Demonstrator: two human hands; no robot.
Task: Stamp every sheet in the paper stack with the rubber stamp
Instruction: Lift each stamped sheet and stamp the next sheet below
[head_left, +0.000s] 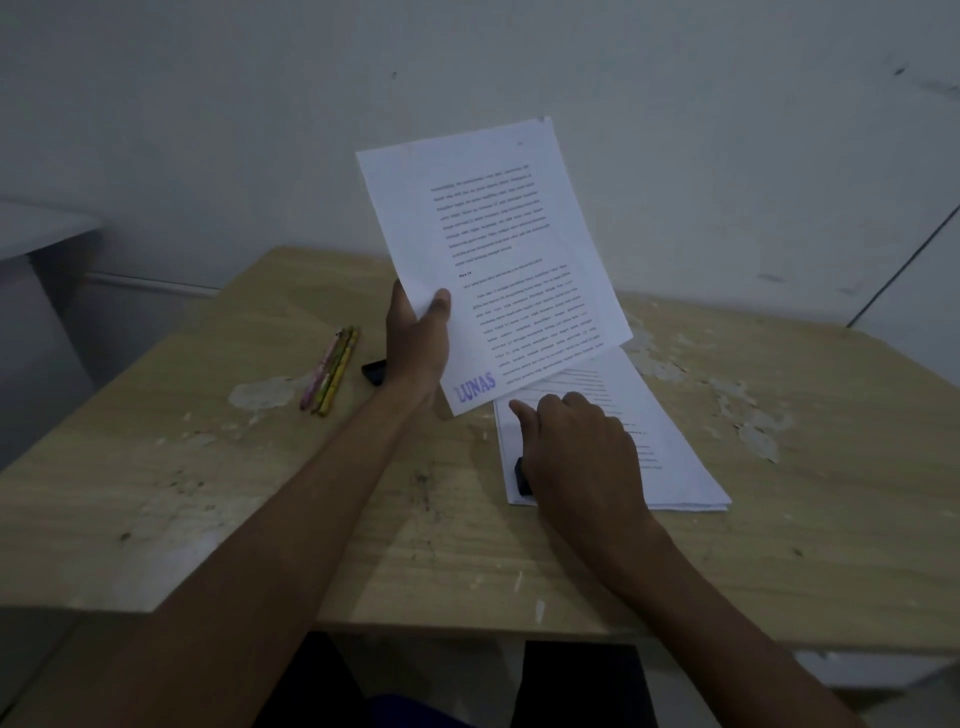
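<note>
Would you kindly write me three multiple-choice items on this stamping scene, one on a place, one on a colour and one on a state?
1. Where do the pencils lie?
A. On the table, left of the left hand
B. On the paper stack
C. In the right hand

2. What colour is the stamped word on the lifted sheet?
A. Red
B. Blue
C. Green

3. What is the stamp doing?
A. Lying alone by the pencils
B. Held up in the air
C. Held by the right hand on the stack's top sheet

Answers:
1. A: they lie together on the wood, beyond the left forearm.
2. B: the mark in the sheet's lower corner is blue.
3. C: the right hand's fingers curl over it at the stack's near left corner.
</note>
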